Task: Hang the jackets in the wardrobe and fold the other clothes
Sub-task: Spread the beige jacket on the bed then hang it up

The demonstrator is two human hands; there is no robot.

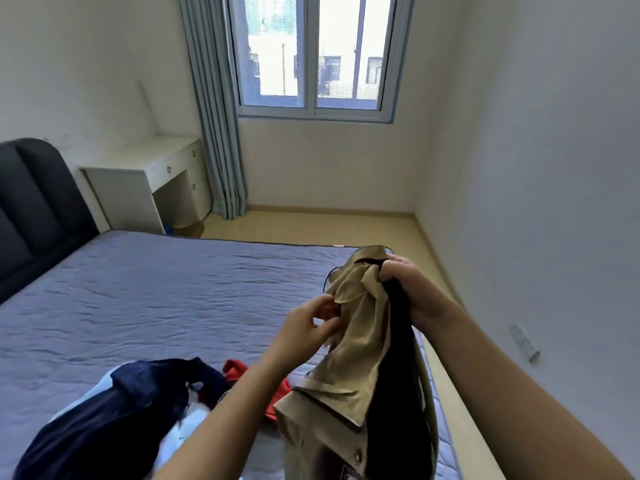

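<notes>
One jacket [349, 368] is up at lower right — your right hand [412, 289] clamps its collar, left hand [308, 327] pinches the fabric; nothing hung, the pile [131, 403] at lower left unfolded.

Both bare forearms reach forward; left hand [311, 329] pinching, right hand [412, 285] fisted, raised higher

daylight from window [313, 53] (blown out) | room evenly lit | soft focus | wide-angle bending at edges

Head view, looking down – forward over bed [173, 289], close
</notes>
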